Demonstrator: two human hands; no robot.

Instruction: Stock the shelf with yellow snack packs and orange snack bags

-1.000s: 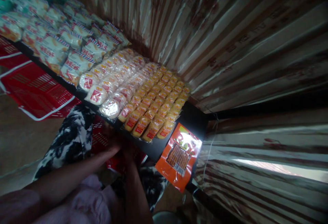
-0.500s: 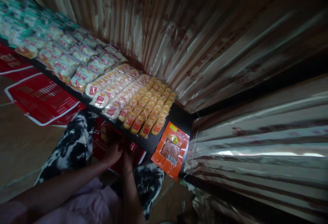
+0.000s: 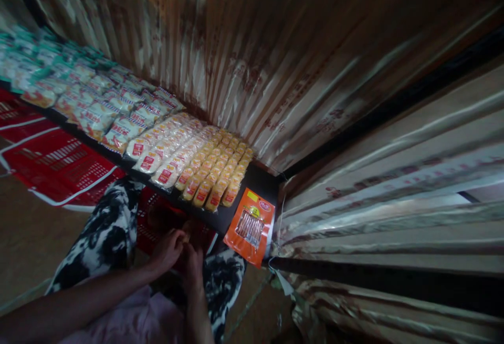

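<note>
My left hand (image 3: 168,250) and my right hand (image 3: 192,264) meet in front of my lap, below the shelf edge. Both have curled fingers pinched close together at the tips. A small yellowish bit shows between them, too dark and blurred to name. Under and beyond the hands stands a red plastic basket (image 3: 147,227), its inside mostly in shadow. Just above, small yellow-wrapped snack packs (image 3: 214,176) stand in tight rows on the black shelf (image 3: 261,176). At the shelf's right end lies an orange packet (image 3: 250,228) with a picture of brown sticks.
White round snack packs (image 3: 165,157), white-and-blue bags (image 3: 122,131) and green bags (image 3: 29,55) fill the shelf leftward. More red baskets (image 3: 63,165) with white handles stand below at left. A pleated patterned curtain (image 3: 252,71) hangs behind and a black rail (image 3: 354,123) crosses it.
The view has shifted, so the shelf's right end sits further left. Both hands have drawn back from the shadow over the basket toward my body, and their pinched fingers now show.
</note>
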